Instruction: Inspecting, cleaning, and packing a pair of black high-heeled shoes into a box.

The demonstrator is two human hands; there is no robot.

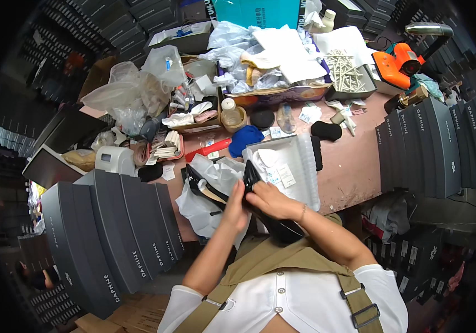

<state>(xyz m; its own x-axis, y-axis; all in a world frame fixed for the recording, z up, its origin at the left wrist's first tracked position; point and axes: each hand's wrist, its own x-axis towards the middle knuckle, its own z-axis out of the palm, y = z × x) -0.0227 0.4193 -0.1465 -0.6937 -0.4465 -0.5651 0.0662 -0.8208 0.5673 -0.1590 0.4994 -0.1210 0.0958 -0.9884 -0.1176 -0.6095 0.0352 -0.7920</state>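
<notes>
A glossy black pointed shoe (252, 173) is between my two hands, its toe pointing away from me and its rear end near my apron. My left hand (236, 207) presses along its left side. Over its upper part, my right hand (273, 201) has its fingers bent against the shoe. The mate, another black pointed shoe (194, 178) with a pale lining, rests on crumpled white tissue paper (193, 210) left of my hands. Just beyond them is an open white shoebox (311, 180) with white paper and small cards inside.
Stacked dark grey shoeboxes flank me on the left (117, 233) and right (424, 147). At the back are a tissue-filled carton (282, 95), a box of white sticks (344, 72) and an orange device (396, 65). A blue cloth (244, 139) and black pad (326, 131) lie beyond the box.
</notes>
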